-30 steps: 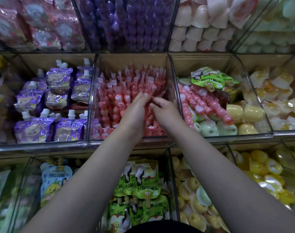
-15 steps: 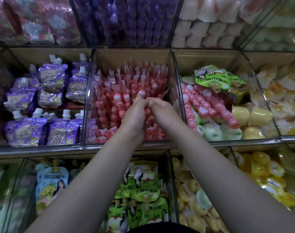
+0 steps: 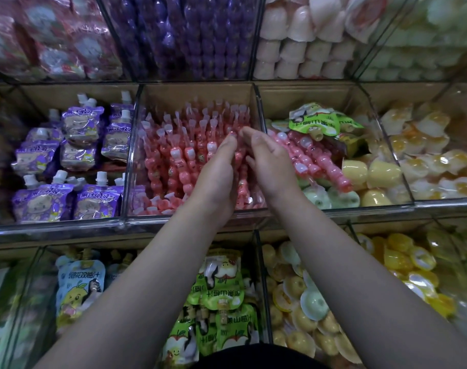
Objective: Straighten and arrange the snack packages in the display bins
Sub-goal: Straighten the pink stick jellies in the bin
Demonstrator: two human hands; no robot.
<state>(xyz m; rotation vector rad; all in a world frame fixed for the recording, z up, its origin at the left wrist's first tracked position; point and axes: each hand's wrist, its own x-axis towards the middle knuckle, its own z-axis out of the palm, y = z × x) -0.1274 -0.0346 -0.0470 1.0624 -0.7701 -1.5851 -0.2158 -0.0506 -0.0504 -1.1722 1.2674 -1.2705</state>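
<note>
"果汁吸吸" is printed on the purple spouted pouches (image 3: 97, 206). "银花双柚汁" is read on the pale blue pouch (image 3: 79, 286). "果山楂汁" is shown on the lower green pouches (image 3: 235, 328) and, inverted, on the upper green pouch (image 3: 317, 121).

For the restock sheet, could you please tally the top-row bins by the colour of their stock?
Red and pink packs: 1
Purple packs: 1
Pale pink cups: 1
Pale green cups: 1
Total: 4 bins
</note>
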